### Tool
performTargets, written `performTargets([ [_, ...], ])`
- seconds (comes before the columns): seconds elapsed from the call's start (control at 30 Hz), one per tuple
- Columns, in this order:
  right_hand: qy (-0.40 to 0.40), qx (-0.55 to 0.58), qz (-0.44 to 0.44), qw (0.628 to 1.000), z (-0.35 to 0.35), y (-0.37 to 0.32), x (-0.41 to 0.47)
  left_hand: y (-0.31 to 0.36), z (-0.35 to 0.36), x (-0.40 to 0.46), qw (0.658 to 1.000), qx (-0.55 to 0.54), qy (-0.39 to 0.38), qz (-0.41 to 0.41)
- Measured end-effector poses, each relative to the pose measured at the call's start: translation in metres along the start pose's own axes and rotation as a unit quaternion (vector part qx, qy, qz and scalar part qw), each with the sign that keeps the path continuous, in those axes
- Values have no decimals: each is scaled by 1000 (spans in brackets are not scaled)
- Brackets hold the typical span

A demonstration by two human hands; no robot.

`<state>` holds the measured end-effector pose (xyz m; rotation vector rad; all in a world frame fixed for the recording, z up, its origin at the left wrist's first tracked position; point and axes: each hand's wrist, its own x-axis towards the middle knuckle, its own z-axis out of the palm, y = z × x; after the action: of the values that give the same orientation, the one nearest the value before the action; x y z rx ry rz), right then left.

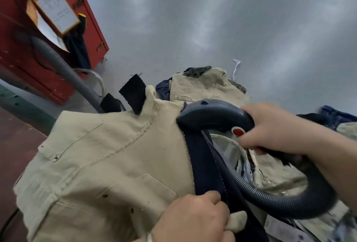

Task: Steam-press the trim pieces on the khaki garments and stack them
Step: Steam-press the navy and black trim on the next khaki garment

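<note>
Across the middle of the head view, a khaki garment point(100, 156) is spread out, and a dark navy trim strip point(204, 164) is seen running along its right edge — long axis from the near lower edge of the picture up and away toward the garment's collar. At the far end of that strip, the head of a dark steamer point(210, 114) is laid against the fabric, its handle wrapped by the right hand point(274, 131), fingers curled fully round it beside a red button point(238, 131). A ribbed hose point(270, 201) is looped from the handle down over the cloth. At the near end, the strip and the khaki edge are pinched by the left hand point(195, 220), fingers closed tight, so the trim appears to be held taut between the two hands. The stroke is judged to lie along the strip, from the steamer head toward the left hand. Beyond, more khaki pieces point(202, 87) are heaped on a grey surface point(212, 19), just past the collar; whether these are pressed cannot be told.
</note>
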<state>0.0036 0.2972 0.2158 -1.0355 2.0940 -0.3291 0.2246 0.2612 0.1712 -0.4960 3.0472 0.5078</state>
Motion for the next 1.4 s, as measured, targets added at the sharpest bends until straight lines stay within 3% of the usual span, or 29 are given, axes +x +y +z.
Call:
performTargets([
  [0.27, 64, 14, 24, 998, -21, -31, 63, -4, 3, -6, 998, 21, 23, 46],
  [0.43, 112, 1, -12, 994, -55, -14, 27, -8, 2, -9, 985, 13, 152, 79],
  [0.53, 104, -44, -13, 993, -53, -8, -16, -16, 0, -9, 978, 20, 172, 119],
  [0.7, 5, -80, 33, 996, -16, -4, -46, -12, 6, -6, 970, 10, 217, 105],
  [0.77, 0, -116, 34, 993, -1, -2, -42, -8, 13, -9, 970, 7, 224, 98],
  [1.0, 56, -40, 10, 998, 8, -22, 13, -7, 11, -16, 983, 3, 142, 120],
  [1.2, 126, -27, 41, 991, -8, -42, 57, -10, 12, -13, 968, -7, 235, 85],
  [1.4, 158, -23, 7, 987, -47, -18, 10, -14, 10, 3, 955, 43, 287, 65],
])
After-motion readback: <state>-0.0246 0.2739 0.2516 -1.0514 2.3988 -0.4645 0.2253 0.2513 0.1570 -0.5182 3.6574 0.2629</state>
